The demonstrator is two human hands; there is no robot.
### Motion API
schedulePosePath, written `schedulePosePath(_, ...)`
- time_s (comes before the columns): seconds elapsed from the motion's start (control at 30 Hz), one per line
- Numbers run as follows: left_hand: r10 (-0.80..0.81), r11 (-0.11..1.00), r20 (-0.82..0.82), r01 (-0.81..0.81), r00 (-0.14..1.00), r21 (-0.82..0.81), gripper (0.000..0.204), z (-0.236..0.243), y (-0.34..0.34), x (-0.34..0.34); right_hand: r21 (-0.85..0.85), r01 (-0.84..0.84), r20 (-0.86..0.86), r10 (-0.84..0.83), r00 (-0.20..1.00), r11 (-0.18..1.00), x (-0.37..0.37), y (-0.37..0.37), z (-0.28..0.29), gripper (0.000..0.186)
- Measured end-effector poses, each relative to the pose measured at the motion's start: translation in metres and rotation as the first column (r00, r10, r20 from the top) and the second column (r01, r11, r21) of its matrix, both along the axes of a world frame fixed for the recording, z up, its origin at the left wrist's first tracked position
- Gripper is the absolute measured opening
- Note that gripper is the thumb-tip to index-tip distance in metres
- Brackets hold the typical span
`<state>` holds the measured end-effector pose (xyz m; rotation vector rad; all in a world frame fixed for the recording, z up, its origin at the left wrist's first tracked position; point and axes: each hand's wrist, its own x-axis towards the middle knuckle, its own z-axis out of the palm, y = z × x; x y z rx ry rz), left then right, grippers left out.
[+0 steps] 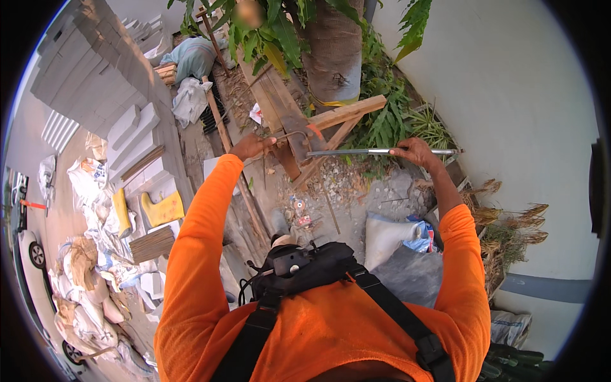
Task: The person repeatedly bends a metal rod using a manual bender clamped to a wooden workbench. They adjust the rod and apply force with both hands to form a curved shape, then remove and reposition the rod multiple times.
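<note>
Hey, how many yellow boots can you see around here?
2: one boot on the left, near the white bags; the second boot just to its right, below the pale slabs in the picture. Others may be hidden.

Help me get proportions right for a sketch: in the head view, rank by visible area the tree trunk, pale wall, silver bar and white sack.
Largest to smallest:
1. Pale wall
2. Tree trunk
3. White sack
4. Silver bar, long but very thin

This ranks apparent area only.

Orange shirt, black buckled straps
</note>
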<state>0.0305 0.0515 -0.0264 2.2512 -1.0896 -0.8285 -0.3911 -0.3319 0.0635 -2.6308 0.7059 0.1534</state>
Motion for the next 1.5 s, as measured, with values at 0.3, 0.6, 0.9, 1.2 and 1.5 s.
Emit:
schedulePosePath(0.3,0.019,1.000,0.013,-0.019,1.000,0.017,0.084,-0.004,0.000,0.001,-0.071,0.075,0.071,-0.070,0.995,0.995,-0.030,0.034,-0.015,0.074)
schedulePosePath(0.6,-0.039,0.999,-0.051,0.040,0.998,0.018,0.079,0.004,-0.001,0.004,-0.101,0.255,0.165,-0.237,0.957,0.962,-0.034,0.057,-0.034,0.075)
schedulePosePath(0.9,-0.113,0.985,-0.050,0.105,0.992,-0.139,0.072,-0.002,0.004,0.012,-0.136,0.416,0.201,-0.386,0.900,0.899,-0.041,0.095,-0.030,0.081)
schedulePosePath(1.2,-0.253,0.942,-0.197,0.195,0.947,-0.274,0.067,-0.004,0.000,0.016,-0.189,0.806,0.183,-0.787,0.590,0.561,-0.061,0.298,-0.055,0.078)
schedulePosePath(1.5,-0.431,0.882,-0.185,0.368,0.883,-0.295,0.061,-0.009,-0.007,0.031,-0.407,0.913,0.336,-0.930,0.147,-0.003,0.078,0.517,-0.052,0.075)
